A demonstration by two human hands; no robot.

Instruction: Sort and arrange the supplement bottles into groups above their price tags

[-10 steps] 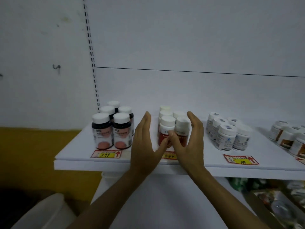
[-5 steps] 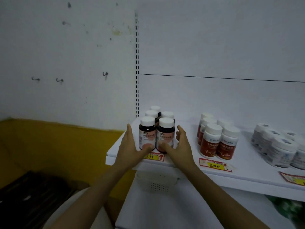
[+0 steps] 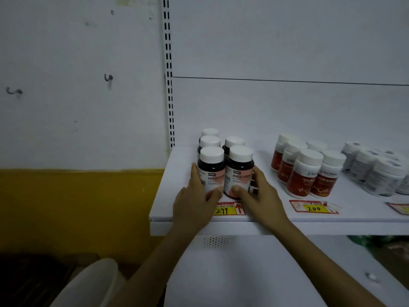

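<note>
Several dark bottles with pink labels and white caps stand in a tight group at the shelf's left end, above the 299 price tag. My left hand presses against the left front bottle, thumb on its label. My right hand cups the right front bottle from the other side. To the right, a cluster of red-labelled bottles stands above the 200 price tag. Further right are several white-labelled bottles, with a third tag partly cut off.
The white shelf ends just left of the dark bottles, by a slotted upright. A lower white shelf lies beneath. A pale rounded object sits at bottom left, next to a yellow wall band.
My hands left the red-labelled group and moved left to the dark bottles, closing in on both sides of the front pair. The view swung left with them.
</note>
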